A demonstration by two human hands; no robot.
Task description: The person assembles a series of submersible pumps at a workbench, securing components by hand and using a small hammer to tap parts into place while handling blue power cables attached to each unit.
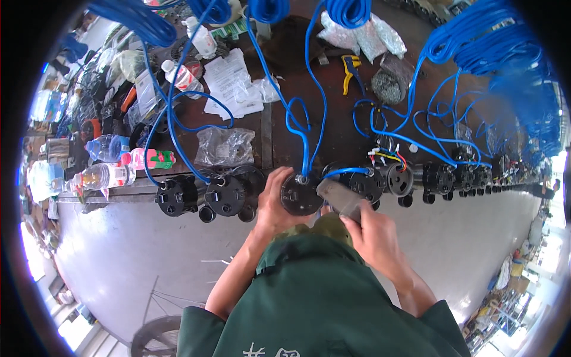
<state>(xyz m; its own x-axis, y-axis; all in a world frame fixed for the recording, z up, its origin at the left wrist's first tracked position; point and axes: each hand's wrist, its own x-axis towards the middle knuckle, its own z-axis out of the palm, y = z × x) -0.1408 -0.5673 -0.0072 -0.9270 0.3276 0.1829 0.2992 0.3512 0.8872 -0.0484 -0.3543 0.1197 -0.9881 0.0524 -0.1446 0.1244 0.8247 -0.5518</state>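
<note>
My left hand (275,205) grips the side of a round black pump-like housing (299,196) at the bench's near edge. A blue cable (305,152) runs into the top of that housing. In my right hand (376,236) is a flat grey tool with a broad, rounded rectangular end (338,197); its exact kind cannot be made out. The tool's end lies close to the right side of the housing; contact is unclear. Just right of it stands another black housing (370,185) with a blue cable, partly hidden by the tool.
Two capped black housings (226,196) stand at left; an uncapped one (399,180) with coloured wires and several others line the edge rightward. Yellow-handled pliers (351,72), papers (233,83), bottles (107,177) and a plastic bag (225,146) lie behind. Blue cable coils (476,35) border the far side.
</note>
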